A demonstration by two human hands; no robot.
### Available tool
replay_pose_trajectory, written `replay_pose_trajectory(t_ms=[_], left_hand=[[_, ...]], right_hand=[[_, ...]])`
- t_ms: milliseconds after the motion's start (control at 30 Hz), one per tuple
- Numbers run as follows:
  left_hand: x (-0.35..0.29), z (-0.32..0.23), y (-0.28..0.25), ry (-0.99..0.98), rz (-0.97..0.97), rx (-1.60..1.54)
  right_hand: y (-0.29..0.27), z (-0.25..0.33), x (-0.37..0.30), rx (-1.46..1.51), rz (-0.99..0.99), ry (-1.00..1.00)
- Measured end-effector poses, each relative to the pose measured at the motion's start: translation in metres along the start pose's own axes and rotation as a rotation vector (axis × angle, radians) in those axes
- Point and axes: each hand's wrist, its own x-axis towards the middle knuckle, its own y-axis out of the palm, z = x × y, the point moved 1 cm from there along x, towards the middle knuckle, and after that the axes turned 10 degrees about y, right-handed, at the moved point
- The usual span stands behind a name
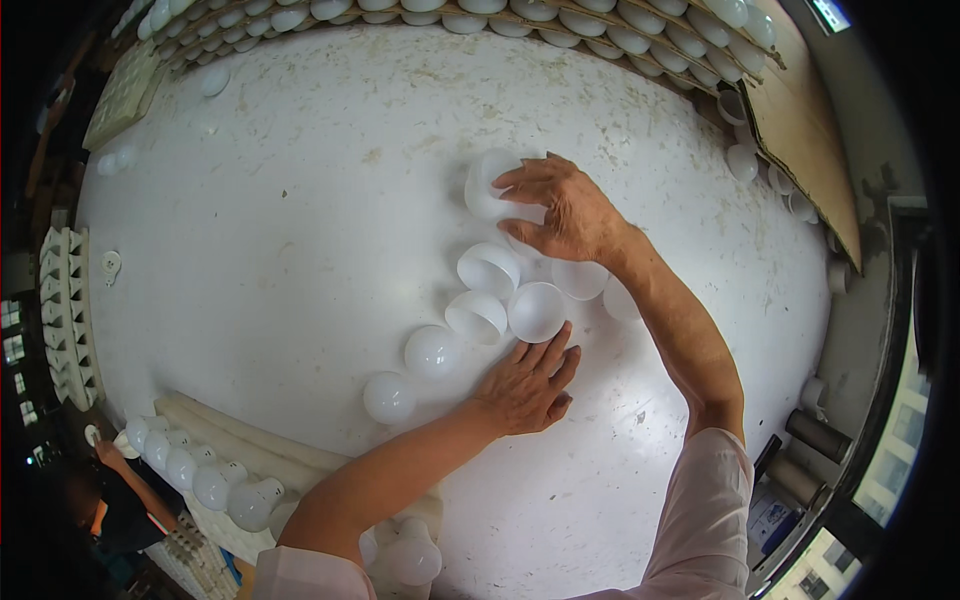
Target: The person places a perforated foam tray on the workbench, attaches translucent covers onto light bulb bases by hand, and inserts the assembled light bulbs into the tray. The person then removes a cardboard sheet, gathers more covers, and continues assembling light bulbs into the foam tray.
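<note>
Right hand grasps a white bulb cover lying on the white desk, fingers curled over its open rim. Left hand rests flat, fingers loose, fingertips touching a round cover in a curved row of covers.

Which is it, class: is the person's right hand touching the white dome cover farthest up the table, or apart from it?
Touching. The head view shows the right hand with fingers curled over the white dome cover, no gap visible.
</note>
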Motion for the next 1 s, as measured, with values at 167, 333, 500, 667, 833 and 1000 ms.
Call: replay_pose_trajectory(t_ms=[167, 333, 500, 667, 833, 1000], left_hand=[[-0.001, -0.001, 0.0, -0.009, -0.029, -0.042], [0.004, -0.005, 0.002, 0.025, -0.132, -0.03], [0.003, -0.002, 0.005, 0.043, -0.161, -0.025], [0.005, -0.001, 0.005, 0.056, -0.167, -0.035], [0.004, -0.001, 0.008, 0.059, -0.173, -0.028], [0.006, -0.002, 0.005, 0.056, -0.176, -0.028]], right_hand=[[-0.053, -0.032, -0.026, 0.498, -0.187, 0.323], [-0.091, -0.193, 0.009, -0.415, -0.44, 0.547], [-0.097, -0.241, 0.025, -0.672, -0.357, 0.693], [-0.106, -0.249, 0.033, -0.703, -0.377, 0.675], [-0.114, -0.26, 0.039, -0.651, -0.336, 0.663], [-0.123, -0.258, 0.033, -0.664, -0.224, 0.709]])
